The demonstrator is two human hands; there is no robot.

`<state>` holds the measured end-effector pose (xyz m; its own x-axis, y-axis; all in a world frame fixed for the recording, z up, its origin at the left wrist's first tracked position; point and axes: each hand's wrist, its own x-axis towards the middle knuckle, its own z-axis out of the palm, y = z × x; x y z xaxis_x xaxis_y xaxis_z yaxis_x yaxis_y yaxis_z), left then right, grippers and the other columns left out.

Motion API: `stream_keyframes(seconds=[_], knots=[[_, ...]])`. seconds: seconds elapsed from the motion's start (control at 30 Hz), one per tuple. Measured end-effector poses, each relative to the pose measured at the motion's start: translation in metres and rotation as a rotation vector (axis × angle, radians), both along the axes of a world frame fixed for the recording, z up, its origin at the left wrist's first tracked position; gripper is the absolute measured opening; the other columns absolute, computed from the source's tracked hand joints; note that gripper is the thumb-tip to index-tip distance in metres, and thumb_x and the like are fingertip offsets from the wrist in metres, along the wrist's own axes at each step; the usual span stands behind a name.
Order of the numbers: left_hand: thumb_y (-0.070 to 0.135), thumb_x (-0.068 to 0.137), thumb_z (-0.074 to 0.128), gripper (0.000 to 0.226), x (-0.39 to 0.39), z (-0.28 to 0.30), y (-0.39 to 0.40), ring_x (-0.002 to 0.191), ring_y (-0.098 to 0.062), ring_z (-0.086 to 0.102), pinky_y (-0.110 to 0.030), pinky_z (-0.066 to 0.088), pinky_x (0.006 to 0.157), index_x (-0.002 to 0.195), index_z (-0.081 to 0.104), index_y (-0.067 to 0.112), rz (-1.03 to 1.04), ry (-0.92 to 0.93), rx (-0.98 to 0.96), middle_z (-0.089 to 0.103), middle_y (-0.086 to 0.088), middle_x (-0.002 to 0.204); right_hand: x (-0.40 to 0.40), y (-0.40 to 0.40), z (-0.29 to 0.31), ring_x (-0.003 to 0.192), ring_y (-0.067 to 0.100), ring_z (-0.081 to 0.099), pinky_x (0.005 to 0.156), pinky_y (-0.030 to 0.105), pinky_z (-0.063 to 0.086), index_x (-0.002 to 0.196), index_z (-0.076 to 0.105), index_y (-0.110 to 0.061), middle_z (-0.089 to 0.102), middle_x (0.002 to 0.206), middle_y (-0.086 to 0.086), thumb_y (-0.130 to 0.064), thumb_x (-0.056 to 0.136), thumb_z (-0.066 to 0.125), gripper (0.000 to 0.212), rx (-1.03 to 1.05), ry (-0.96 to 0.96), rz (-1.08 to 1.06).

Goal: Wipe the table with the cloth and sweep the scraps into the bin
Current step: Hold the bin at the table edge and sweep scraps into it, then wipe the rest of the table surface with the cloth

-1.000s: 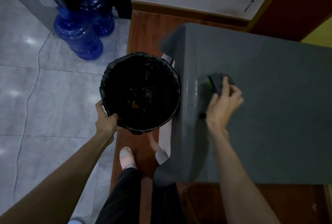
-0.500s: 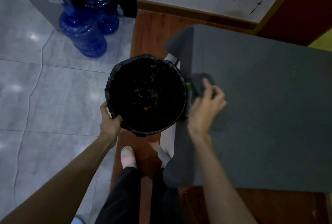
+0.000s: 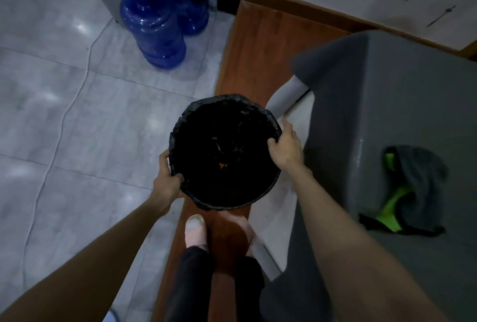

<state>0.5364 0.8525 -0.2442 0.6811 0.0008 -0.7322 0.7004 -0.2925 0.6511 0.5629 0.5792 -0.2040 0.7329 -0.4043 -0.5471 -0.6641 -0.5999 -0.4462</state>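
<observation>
A round bin (image 3: 265,193) lined with a black bag hangs in front of me, left of the table, with small orange scraps (image 3: 223,165) at its bottom. My left hand (image 3: 167,179) grips the bin's left rim. My right hand (image 3: 285,148) grips its right rim. The grey and green cloth (image 3: 410,190) lies crumpled near the left edge of the table (image 3: 402,94), which wears a grey cover. Neither hand touches the cloth.
Two blue water jugs (image 3: 154,29) stand on the tiled floor at the back, beside a grey dispenser. A white cord (image 3: 64,115) runs across the tiles. My feet (image 3: 196,231) stand on a brown wooden strip under the bin. A white wall lies behind.
My right hand has let go of the cloth, left it on the table and taken the bin's right rim. The bin has come away from the table edge and my view has shifted left.
</observation>
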Motion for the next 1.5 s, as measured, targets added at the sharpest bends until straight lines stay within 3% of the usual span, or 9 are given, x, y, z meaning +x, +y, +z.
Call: stream_keyframes(seconds=[0.33, 0.5, 0.67, 0.8, 0.93, 1.03, 1.27, 1.4, 1.5], knots=[[0.003, 0.096, 0.051, 0.062, 0.028, -0.199, -0.018, 0.114, -0.034, 0.059, -0.053, 0.057, 0.086, 0.141, 0.027, 0.038, 0.02, 0.096, -0.006, 0.052, -0.009, 0.131, 0.031, -0.006, -0.218, 0.121, 0.036, 0.053, 0.101, 0.041, 0.048, 0.139, 0.04, -0.002, 0.052, 0.137, 0.019, -0.03, 0.094, 0.052, 0.055, 0.098, 0.263, -0.191], [0.041, 0.104, 0.037, 0.041, 0.036, -0.242, -0.033, 0.096, -0.017, 0.058, -0.029, 0.052, 0.067, 0.142, 0.033, 0.027, 0.136, 0.155, -0.107, 0.053, 0.001, 0.121, 0.027, -0.003, -0.275, 0.122, 0.036, 0.052, 0.103, 0.044, 0.047, 0.143, 0.037, -0.005, 0.05, 0.139, 0.017, -0.033, 0.095, 0.05, 0.057, 0.132, 0.242, -0.322], [0.058, 0.101, 0.011, 0.045, 0.034, -0.249, -0.039, 0.074, -0.001, 0.057, -0.021, 0.055, 0.054, 0.101, 0.054, 0.045, 0.174, 0.218, -0.144, 0.059, 0.024, 0.084, 0.018, 0.0, -0.292, 0.128, 0.037, 0.047, 0.107, 0.046, 0.043, 0.149, 0.028, -0.007, 0.044, 0.145, 0.017, -0.034, 0.096, 0.048, 0.063, 0.144, 0.235, -0.314], [0.064, 0.095, -0.001, 0.071, 0.039, -0.251, -0.038, 0.124, -0.013, 0.046, -0.039, 0.039, 0.103, 0.15, 0.031, 0.034, 0.127, 0.275, -0.161, 0.045, 0.01, 0.138, 0.006, 0.004, -0.288, 0.146, 0.033, 0.023, 0.119, 0.048, 0.026, 0.155, 0.006, -0.014, 0.017, 0.161, 0.01, -0.04, 0.099, 0.043, 0.072, 0.171, 0.219, -0.278], [0.052, 0.103, 0.008, 0.064, 0.04, -0.229, -0.03, 0.152, -0.02, -0.004, -0.038, 0.001, 0.122, 0.157, -0.001, 0.019, -0.031, 0.112, 0.118, -0.01, -0.003, 0.165, -0.002, 0.021, -0.257, 0.151, 0.026, 0.0, 0.122, 0.043, 0.005, 0.155, -0.005, -0.019, -0.002, 0.164, 0.007, -0.043, 0.099, 0.042, 0.077, 0.068, 0.159, -0.108], [0.042, 0.106, 0.015, 0.058, 0.032, -0.187, -0.021, 0.152, -0.019, 0.004, -0.033, 0.005, 0.12, 0.156, 0.014, 0.012, -0.18, -0.023, 0.258, 0.009, -0.006, 0.165, -0.007, 0.039, -0.209, 0.151, 0.027, 0.0, 0.123, 0.044, 0.003, 0.156, -0.003, -0.019, 0.001, 0.164, 0.011, -0.045, 0.098, 0.043, 0.078, -0.005, 0.115, -0.009], [0.051, 0.104, 0.016, 0.059, -0.002, -0.027, -0.034, 0.142, -0.027, 0.033, -0.035, 0.021, 0.114, 0.154, 0.025, 0.02, -0.026, -0.055, 0.216, 0.031, -0.007, 0.159, -0.026, 0.066, -0.036, 0.151, 0.029, -0.007, 0.124, 0.046, 0.002, 0.155, -0.001, -0.017, -0.005, 0.163, 0.015, -0.043, 0.097, 0.045, 0.079, 0.008, -0.001, 0.054], [0.044, 0.105, 0.028, 0.052, -0.041, 0.059, -0.059, 0.122, -0.009, 0.039, -0.024, 0.025, 0.097, 0.15, 0.032, 0.019, -0.018, -0.149, 0.145, 0.04, -0.005, 0.152, -0.05, 0.059, 0.074, 0.151, 0.023, -0.004, 0.124, 0.042, 0.006, 0.155, 0.009, -0.017, 0.002, 0.164, 0.01, -0.029, 0.097, 0.049, 0.072, 0.074, -0.323, 0.041], [0.039, 0.105, 0.034, 0.054, -0.067, 0.104, -0.086, 0.128, -0.006, 0.034, -0.023, 0.027, 0.1, 0.154, 0.021, 0.019, 0.052, -0.223, 0.087, 0.031, -0.002, 0.157, -0.08, 0.028, 0.134, 0.15, 0.028, 0.011, 0.124, 0.042, 0.008, 0.15, 0.031, -0.011, 0.026, 0.159, 0.012, -0.018, 0.094, 0.053, 0.061, -0.155, -0.629, 0.137]])
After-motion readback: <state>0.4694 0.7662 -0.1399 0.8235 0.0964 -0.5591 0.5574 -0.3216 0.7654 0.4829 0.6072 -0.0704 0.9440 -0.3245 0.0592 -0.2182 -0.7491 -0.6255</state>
